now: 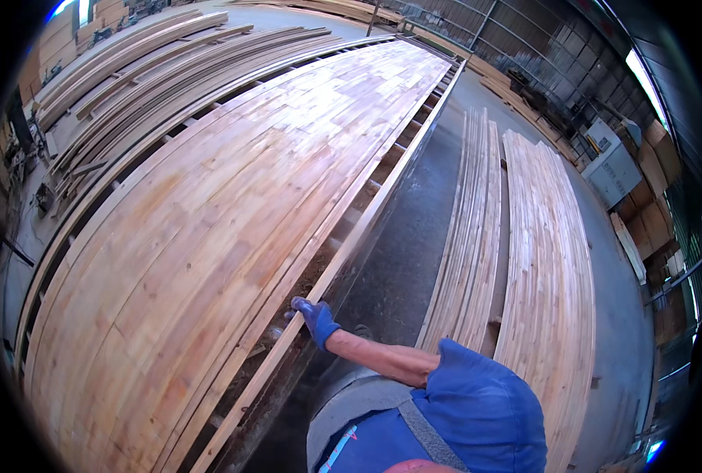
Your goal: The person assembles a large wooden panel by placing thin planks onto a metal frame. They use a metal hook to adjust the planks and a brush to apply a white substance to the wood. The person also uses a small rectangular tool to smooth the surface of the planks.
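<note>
My right hand (317,322), in a blue glove, reaches across from a short blue sleeve. Its fingers curl over a long, narrow wooden strip (365,225) along the near right edge of a low frame. Inside that frame lies a wide panel (209,213) of pale, jointed boards, running far ahead of me. Between strip and panel is a dark gap (319,264) with crossbars and some debris. Part of the fingers is hidden behind the strip. My left hand is out of sight.
Two stacks of long boards (544,260) and thin strips (467,229) lie on the grey floor to the right. More timber (209,67) is piled at the far left. A pale cabinet (611,169) and brown boxes (646,225) stand at the right wall.
</note>
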Demonstrator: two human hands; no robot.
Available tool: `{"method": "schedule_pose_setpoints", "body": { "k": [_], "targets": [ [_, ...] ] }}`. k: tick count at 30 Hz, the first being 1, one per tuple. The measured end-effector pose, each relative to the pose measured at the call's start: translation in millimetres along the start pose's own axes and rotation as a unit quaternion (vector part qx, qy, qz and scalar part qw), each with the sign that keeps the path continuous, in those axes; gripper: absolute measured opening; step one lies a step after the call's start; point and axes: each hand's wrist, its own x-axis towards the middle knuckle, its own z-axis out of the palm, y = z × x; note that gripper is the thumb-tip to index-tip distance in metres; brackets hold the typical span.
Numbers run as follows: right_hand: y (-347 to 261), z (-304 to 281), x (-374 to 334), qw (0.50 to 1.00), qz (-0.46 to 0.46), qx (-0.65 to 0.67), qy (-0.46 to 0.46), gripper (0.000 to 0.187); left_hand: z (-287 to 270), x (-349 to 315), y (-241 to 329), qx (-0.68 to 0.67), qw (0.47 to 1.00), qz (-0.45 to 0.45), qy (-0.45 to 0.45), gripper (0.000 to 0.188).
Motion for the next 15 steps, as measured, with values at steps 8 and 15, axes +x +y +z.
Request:
{"method": "schedule_pose_setpoints", "body": {
  "k": [8,15],
  "targets": [
    [-56.9,2.7,66.8,0.999,0.039,0.012,0.036,0.018,1.9,-20.7,19.2,0.018,0.965,-0.202,-0.165,0.056],
    [-113.9,-21.2,11.3,0.881,0.185,-0.390,-0.191,0.028,-39.3,-17.2,133.0,0.001,0.953,-0.220,-0.209,0.025]
  ]
}}
